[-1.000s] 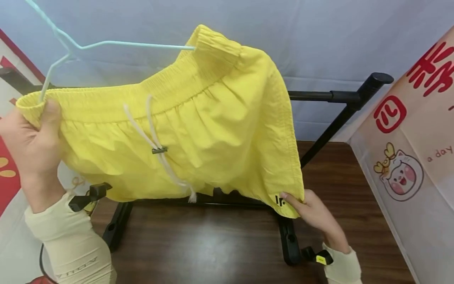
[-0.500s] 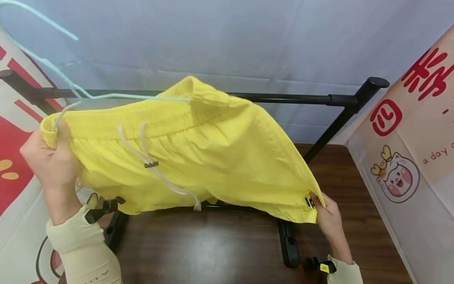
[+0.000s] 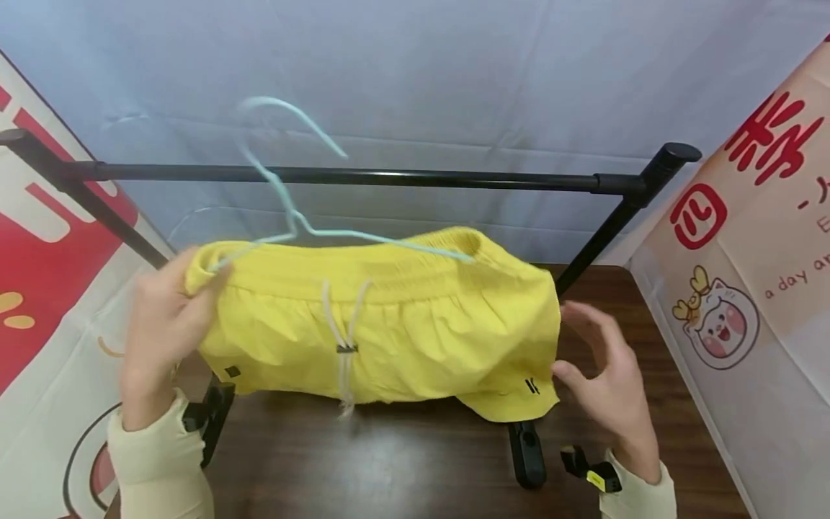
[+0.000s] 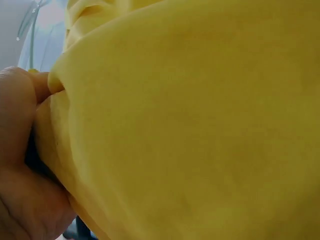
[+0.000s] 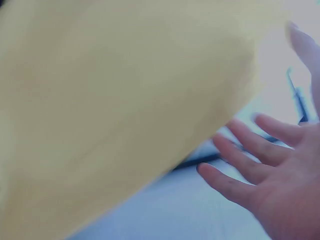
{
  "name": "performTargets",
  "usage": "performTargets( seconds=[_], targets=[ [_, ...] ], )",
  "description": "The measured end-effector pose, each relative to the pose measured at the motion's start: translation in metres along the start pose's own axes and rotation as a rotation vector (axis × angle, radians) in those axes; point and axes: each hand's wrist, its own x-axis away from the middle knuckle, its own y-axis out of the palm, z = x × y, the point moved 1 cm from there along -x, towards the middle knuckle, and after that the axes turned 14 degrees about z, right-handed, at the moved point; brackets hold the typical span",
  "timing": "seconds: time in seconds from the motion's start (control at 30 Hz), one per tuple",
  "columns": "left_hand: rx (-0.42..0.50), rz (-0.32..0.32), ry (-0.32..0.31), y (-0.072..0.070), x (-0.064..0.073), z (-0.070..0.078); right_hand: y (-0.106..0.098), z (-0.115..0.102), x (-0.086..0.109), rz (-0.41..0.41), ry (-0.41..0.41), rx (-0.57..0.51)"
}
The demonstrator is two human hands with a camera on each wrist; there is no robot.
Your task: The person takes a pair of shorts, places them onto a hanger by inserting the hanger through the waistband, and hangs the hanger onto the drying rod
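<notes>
Yellow shorts (image 3: 402, 339) hang on a mint-green hanger (image 3: 295, 222), its arms reaching inside the elastic waistband. White drawstrings (image 3: 329, 311) with a dark cord stopper dangle at the front. My left hand (image 3: 165, 310) grips the left end of the waistband at the hanger's arm; in the left wrist view the yellow cloth (image 4: 190, 120) covers most of the picture. Beside the shorts' right edge, my right hand (image 3: 609, 375) has its fingers spread and holds nothing. The right wrist view shows its separated fingers (image 5: 235, 190) near the blurred cloth's edge.
A black rack's crossbar (image 3: 441, 178) runs behind the hanger, whose hook overlaps it in the head view. One rack foot (image 3: 527, 454) stands on the brown wood floor (image 3: 389, 461). Printed sheets (image 3: 778, 288) flank the rack, and a pale cloth backdrop (image 3: 415, 79) hangs behind.
The hanger and shorts have swung to the right and lower, now more level. My right hand has let go of the leg hem and opened. My left hand has moved right, keeping its grip.
</notes>
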Motion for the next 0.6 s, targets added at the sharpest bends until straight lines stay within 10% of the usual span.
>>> performTargets(
  seconds=[0.1,0.23,0.4,0.6],
  targets=[
    [-0.037,-0.090,0.100,0.008,0.010,0.014,0.012,-0.019,-0.012,0.002,-0.076,-0.245],
    [-0.067,-0.235,0.111,0.015,0.020,0.031,0.029,-0.027,-0.018,0.035,-0.085,-0.146],
    [-0.013,-0.530,-0.036,0.014,0.024,0.035,0.041,-0.016,-0.017,0.167,-0.105,-0.012],
    [0.367,-1.047,-0.231,0.015,0.023,0.010,0.044,0.000,-0.017,0.191,-0.175,-0.077]
  ],
)
